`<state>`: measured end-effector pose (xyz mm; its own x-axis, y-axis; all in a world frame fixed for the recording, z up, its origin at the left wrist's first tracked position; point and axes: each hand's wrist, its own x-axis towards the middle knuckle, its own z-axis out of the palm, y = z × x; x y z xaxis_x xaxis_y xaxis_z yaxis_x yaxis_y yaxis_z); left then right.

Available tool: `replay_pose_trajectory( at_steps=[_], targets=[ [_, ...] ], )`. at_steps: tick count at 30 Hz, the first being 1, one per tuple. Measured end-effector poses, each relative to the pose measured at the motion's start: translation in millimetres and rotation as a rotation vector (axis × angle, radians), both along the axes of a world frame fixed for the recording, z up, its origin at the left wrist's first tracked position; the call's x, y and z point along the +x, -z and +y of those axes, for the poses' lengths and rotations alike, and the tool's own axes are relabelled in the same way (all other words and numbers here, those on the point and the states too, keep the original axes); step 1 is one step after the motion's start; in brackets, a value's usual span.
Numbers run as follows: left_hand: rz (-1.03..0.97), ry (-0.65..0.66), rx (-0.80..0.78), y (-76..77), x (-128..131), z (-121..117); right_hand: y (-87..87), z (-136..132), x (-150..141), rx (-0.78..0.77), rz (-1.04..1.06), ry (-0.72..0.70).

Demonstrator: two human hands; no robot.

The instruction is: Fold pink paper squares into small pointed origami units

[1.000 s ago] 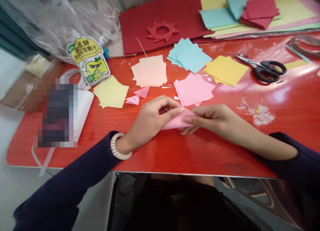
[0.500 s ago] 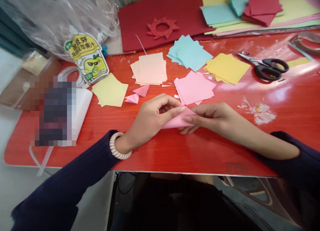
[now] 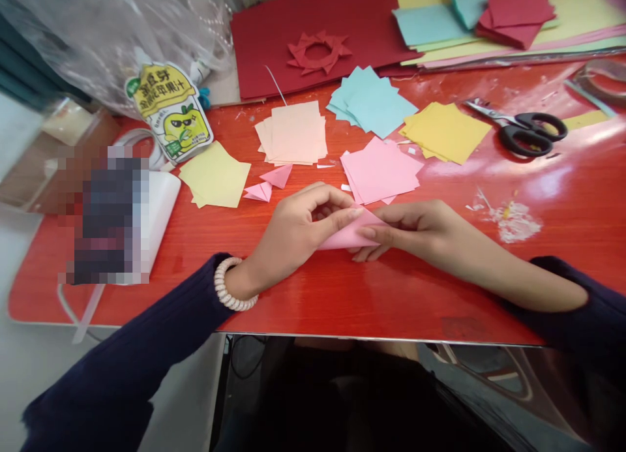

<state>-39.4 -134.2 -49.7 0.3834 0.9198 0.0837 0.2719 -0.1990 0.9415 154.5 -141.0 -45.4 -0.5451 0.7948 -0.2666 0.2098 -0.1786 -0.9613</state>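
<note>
Between both hands is a folded sheet of pink paper [image 3: 351, 235], held just above the red table. My left hand [image 3: 310, 220] pinches its left side, thumb on top and fingers curled behind. My right hand [image 3: 413, 229] grips the right corner between thumb and fingers, some fingertips showing beneath. Parts of the sheet are covered by the fingers. Just beyond the hands lies a stack of pink paper squares [image 3: 381, 170]. Two small folded pink paper pieces [image 3: 276, 176] rest to the left of that stack.
Stacks of pale yellow [image 3: 215, 175], peach [image 3: 293, 134], light blue [image 3: 370, 101] and yellow squares [image 3: 448, 132] lie around. Black-handled scissors [image 3: 531, 135] and paper scraps [image 3: 517, 222] are at right. A red folded paper ring [image 3: 319, 53] sits on red sheets at the back.
Both hands keep the same hold on the pink paper, with no clear movement. The whole view has shifted very slightly.
</note>
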Motion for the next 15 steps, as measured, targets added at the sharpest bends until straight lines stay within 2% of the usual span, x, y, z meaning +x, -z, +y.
replay_pose_trajectory(
  at_steps=[9,15],
  targets=[
    [-0.021,0.004,-0.033,0.4,-0.1,-0.7,-0.9,-1.2,-0.8,0.025,-0.005,-0.001],
    [0.048,0.094,-0.175,-3.4,-0.6,-0.9,-1.7,-2.2,0.3,0.031,-0.005,0.050]
  ],
)
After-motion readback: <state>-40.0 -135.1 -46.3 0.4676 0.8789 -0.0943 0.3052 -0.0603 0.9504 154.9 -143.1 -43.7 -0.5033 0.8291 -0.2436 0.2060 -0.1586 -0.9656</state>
